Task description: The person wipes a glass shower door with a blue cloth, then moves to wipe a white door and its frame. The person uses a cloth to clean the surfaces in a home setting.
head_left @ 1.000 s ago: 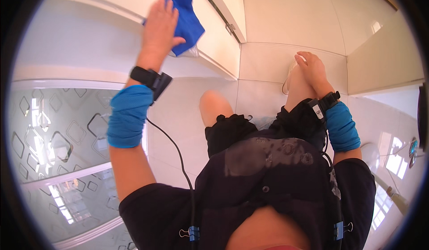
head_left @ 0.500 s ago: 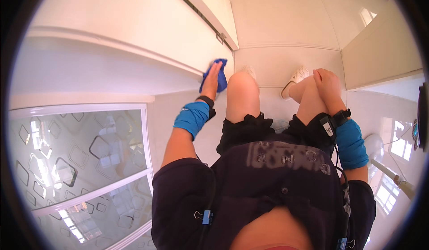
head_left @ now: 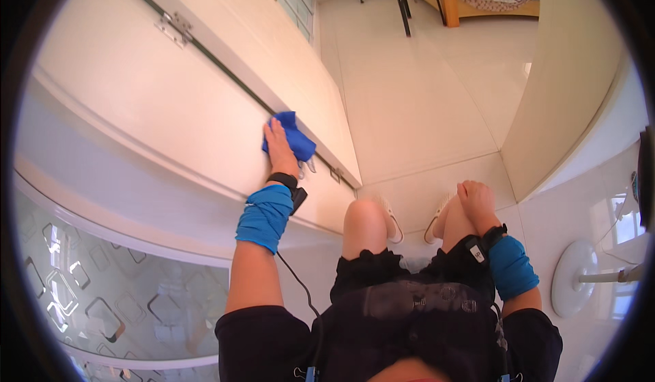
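Observation:
My left hand point(head_left: 280, 151) presses a blue cloth point(head_left: 295, 136) against the white door edge point(head_left: 225, 123), beside the dark gap between door and frame. Its fingers lie extended over the cloth, and a pale loop or tag hangs from the cloth near the wrist. Below the cloth along the same edge sits a small metal latch plate point(head_left: 336, 174). My right hand point(head_left: 476, 201) rests on my right knee with its fingers loosely bent and holds no object.
A metal hinge point(head_left: 174, 28) is farther up the door gap. Frosted glass with a diamond pattern point(head_left: 129, 300) stands at lower left. A white round stand base point(head_left: 573, 280) is at right. Beyond the doorway are a black-legged chair point(head_left: 404, 7) and a wooden bed point(head_left: 477, 7).
My left hand and the cloth have moved up and left along the door edge. The view has tilted up, bringing the chair and bed into sight. My right hand stays on the knee.

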